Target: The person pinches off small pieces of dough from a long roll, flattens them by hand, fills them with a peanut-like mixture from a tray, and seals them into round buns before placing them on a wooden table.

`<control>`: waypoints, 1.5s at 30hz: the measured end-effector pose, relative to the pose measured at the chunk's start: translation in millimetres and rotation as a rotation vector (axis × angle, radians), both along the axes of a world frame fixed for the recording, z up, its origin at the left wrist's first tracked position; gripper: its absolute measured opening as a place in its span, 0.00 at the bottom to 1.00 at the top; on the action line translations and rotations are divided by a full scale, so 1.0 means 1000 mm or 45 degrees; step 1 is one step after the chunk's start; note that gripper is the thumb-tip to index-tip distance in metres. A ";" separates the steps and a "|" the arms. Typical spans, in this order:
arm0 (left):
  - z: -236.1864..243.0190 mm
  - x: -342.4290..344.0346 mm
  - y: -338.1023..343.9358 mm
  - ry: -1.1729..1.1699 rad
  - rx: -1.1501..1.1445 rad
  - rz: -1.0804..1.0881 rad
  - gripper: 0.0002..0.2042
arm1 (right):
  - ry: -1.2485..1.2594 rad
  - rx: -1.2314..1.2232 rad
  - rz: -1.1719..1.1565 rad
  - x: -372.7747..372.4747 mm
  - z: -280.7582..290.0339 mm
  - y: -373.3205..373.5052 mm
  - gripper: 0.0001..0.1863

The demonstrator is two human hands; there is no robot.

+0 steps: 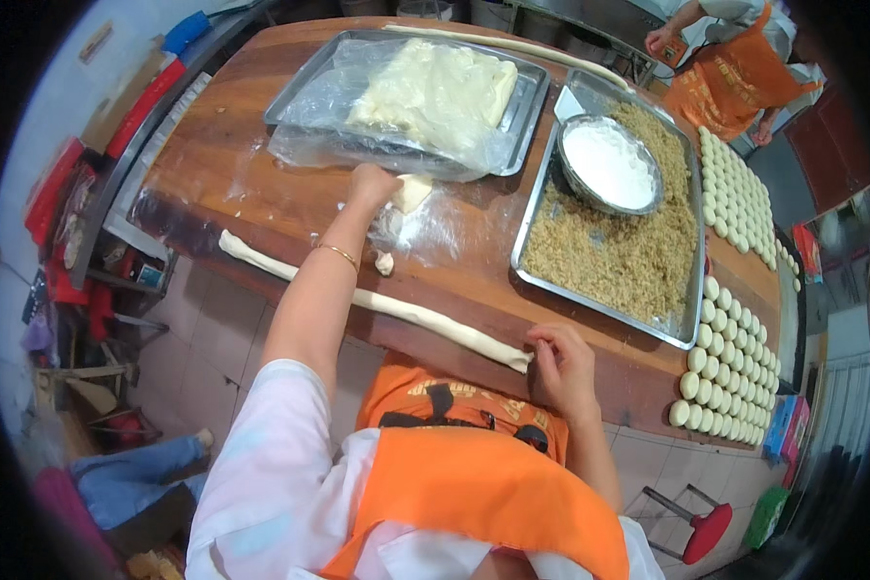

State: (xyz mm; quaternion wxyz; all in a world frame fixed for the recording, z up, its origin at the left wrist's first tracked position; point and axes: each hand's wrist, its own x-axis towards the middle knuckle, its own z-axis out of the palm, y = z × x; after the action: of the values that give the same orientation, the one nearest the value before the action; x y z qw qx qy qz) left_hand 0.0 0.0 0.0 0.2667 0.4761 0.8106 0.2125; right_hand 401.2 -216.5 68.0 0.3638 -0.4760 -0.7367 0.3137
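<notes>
A small dough piece (415, 193) is set amid a scatter of flour (427, 230) near the middle of a wooden desk (285, 198), its left edge met by the left hand (375, 186). The fingers are bent and largely hidden behind the knuckles; whether the dough is gripped or merely pressed cannot be told. A smaller lump (385, 263) is seen on the near side of the flour.

Along the near edge a long rope (425, 316) of dough is stretched, passed over by the left forearm, on which a thin bangle (338, 254) is worn. The right hand (561, 365) is held beside the rope's right end, fingers curled; whether anything is pinched there cannot be made out.

Beyond the dough piece, a slab (440, 85) of pale dough is carried on a metal tray (535, 97), partly covered by clear plastic (309, 101). A pale strip (512, 44) is laid out behind it. To the right, a second tray (604, 311) is spread with brown crumbs (599, 256), on which a bowl (577, 187) of white powder (607, 162) is placed. Pale rounds (725, 362) are ranged in rows along the desk's right side.

At the far right corner, an orange apron (730, 89) is worn by a second person. A red stool (708, 534) is seen on the tiled floor (652, 464).
</notes>
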 end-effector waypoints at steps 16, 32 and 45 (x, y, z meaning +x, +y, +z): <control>0.076 0.086 -0.059 -2.121 0.472 0.197 0.18 | -0.580 0.298 -0.574 0.097 -0.004 0.112 0.12; 0.062 0.166 -0.106 -2.385 0.158 0.080 0.20 | -1.245 -0.106 -0.137 0.082 -0.018 0.158 0.20; 0.059 0.165 -0.134 -2.074 0.207 0.115 0.18 | -0.288 -0.209 -0.485 0.086 -0.025 0.174 0.17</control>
State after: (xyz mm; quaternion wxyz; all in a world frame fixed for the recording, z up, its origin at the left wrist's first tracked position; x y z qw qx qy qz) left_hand 165.0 -134.2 58.5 0.7276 0.1573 0.3632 0.5603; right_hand 487.1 -42.3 43.3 0.2916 -0.6666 -0.6416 0.2428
